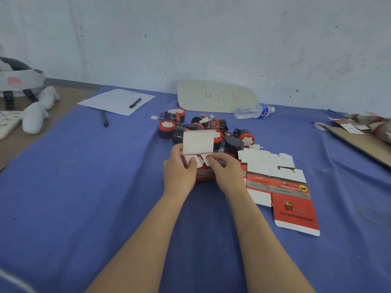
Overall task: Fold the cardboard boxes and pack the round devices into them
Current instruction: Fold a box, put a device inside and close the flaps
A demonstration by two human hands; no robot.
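A small red cardboard box (204,175) stands on the blue cloth at the centre, its white lid flap (197,142) raised. My left hand (178,169) grips the box's left side with the thumb on a small inner flap. My right hand (225,171) holds the right side, its fingers pressing another white inner flap down. Just behind the box lies a pile of several round black-and-red devices (203,129) with red wires and white plugs. To the right, a stack of flat unfolded red-and-white boxes (281,187) lies on the cloth.
A sheet of paper (116,101) with a pen (135,103) on it and a second pen (104,118) lie at the back left. A plastic bottle (254,111) and a cardboard sign (215,96) lean at the wall. Brown cardboard (364,142) is far right, white stuffed items (38,111) far left.
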